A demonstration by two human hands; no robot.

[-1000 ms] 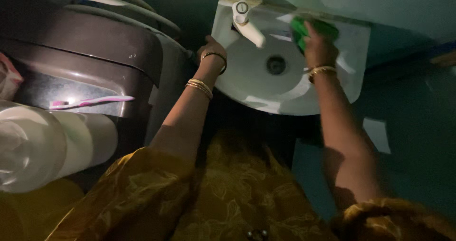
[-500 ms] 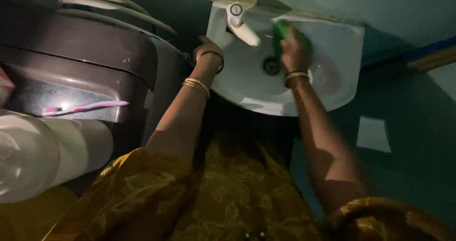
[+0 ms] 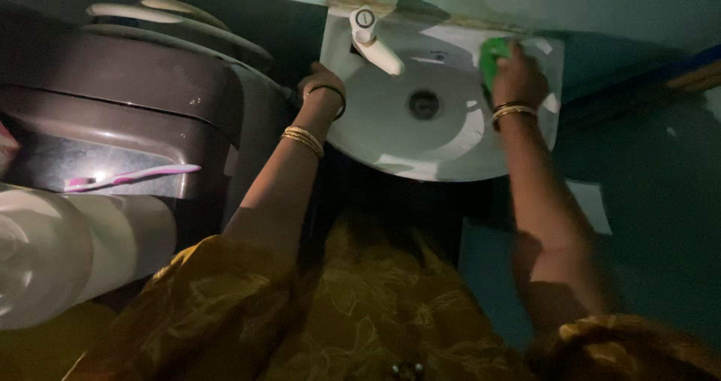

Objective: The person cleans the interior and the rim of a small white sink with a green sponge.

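Green scrubber (image 3: pixel 492 53) apparently moved from drain (image 3: pixel 423 104) to rim.

- Sitting on top of the tap (image 3: pixel 373 42), at eleven o'clock from the drain (image 3: pixel 423 104) of the white sink (image 3: pixel 390 137): a small round label (image 3: pixel 364 17), pale with a dark ring.
- Showing faintly at twelve o'clock from the drain, on the back slope of the basin: a small dark printed mark (image 3: pixel 438 53), too blurred to make out.
- Gleaming at nine o'clock in the view, on the dark machine (image 3: pixel 150 81): a glossy black panel (image 3: pixel 67 156), not clearly a screen.
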